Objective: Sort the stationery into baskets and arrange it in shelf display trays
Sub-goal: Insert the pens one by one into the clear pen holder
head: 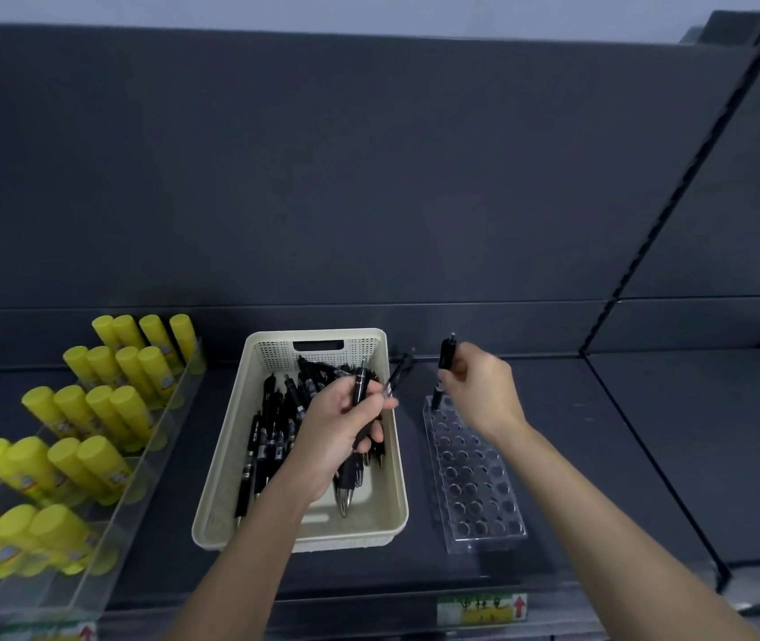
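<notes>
A cream plastic basket (230, 478) on the dark shelf holds several black pens (271, 437). Over the basket, my left hand (336, 432) grips a bunch of black pens (361, 386) that point up and to the right. To the right stands a clear acrylic pen tray (475, 483) with rows of round holes. My right hand (479, 386) pinches one black pen (446, 356) upright over the tray's far left corner, its lower end at a hole there.
A clear stepped tray (105, 538) with several yellow glue sticks (86, 460) fills the left of the shelf. A dark back panel rises behind. The shelf's front edge carries a price label (482, 608). An upright divider (646, 279) bounds the right side.
</notes>
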`<state>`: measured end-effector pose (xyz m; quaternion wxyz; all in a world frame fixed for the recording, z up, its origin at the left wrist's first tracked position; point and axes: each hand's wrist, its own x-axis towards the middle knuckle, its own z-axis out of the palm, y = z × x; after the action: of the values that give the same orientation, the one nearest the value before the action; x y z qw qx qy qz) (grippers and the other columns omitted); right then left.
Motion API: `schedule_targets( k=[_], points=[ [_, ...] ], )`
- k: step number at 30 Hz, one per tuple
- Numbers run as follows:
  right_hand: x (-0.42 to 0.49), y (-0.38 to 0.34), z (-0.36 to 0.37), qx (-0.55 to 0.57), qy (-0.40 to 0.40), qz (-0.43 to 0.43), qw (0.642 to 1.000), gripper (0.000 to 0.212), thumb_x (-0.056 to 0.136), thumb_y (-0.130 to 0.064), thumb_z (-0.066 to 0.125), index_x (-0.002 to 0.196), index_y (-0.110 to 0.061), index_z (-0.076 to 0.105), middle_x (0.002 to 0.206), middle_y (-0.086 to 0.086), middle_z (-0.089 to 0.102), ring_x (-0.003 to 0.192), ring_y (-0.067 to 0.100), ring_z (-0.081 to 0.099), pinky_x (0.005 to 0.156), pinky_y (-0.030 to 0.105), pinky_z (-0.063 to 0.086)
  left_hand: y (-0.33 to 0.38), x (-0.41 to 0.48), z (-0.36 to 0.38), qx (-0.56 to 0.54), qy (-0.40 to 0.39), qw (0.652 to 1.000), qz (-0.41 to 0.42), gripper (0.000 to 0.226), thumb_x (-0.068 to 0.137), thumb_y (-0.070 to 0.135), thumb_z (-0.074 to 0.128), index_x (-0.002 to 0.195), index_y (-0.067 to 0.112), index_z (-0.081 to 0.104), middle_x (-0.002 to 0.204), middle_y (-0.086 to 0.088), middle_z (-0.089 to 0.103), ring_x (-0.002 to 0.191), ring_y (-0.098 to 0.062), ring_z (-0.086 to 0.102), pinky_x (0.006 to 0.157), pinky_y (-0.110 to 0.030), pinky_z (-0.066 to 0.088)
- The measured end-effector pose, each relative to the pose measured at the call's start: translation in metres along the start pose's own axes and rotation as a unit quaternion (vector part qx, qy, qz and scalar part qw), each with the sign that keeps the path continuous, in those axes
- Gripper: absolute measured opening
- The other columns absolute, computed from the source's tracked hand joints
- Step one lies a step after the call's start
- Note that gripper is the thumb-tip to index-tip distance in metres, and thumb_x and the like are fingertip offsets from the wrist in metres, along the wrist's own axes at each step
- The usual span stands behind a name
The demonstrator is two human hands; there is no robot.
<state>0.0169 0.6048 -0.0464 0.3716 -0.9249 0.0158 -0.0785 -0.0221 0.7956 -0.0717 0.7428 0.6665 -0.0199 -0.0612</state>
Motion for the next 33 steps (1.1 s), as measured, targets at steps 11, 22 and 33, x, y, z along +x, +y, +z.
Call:
schedule_targets(
  k=[11,22,33],
  points=[
    [-0.006,0.001,0.004,-0.029,0.011,0.014,0.999,0.008,0.088,-0.009,0.059,0.094,-0.004,0.06,0.092,0.008,0.062,0.082,0.02,0.056,0.067,0.025,0.039,0.001,-0.001,0.0,-0.028,-0.006,1.0,-0.009,0.013,0.094,0.001,0.051,0.098,0.005,0.063,0.092,-0.01,0.073,0.06,-0.012,0.058,0.049,-0.02,0.042],
    [-0.045,-0.048,0.004,0.404,-0.047,0.127,0.905,0.018,0.089,-0.006,0.062,0.073,-0.004,0.054,0.064,0.008,0.063,0.061,0.016,0.062,0.059,0.022,0.053,0.002,-0.005,0.003,-0.044,-0.093,0.995,-0.014,0.016,0.095,0.011,0.055,0.108,0.014,0.063,0.099,-0.007,0.072,0.069,-0.015,0.064,0.057,-0.023,0.048],
    [-0.017,-0.012,-0.033,0.2,0.151,0.092,0.964,0.02,0.086,-0.02,0.064,0.077,-0.004,0.058,0.073,0.008,0.067,0.069,0.021,0.063,0.067,0.032,0.05,-0.002,-0.002,0.002,0.013,-0.059,0.997,-0.038,0.021,0.099,0.026,0.048,0.107,0.028,0.067,0.071,-0.001,0.061,0.047,-0.008,0.04,0.038,-0.018,0.027]
  ],
)
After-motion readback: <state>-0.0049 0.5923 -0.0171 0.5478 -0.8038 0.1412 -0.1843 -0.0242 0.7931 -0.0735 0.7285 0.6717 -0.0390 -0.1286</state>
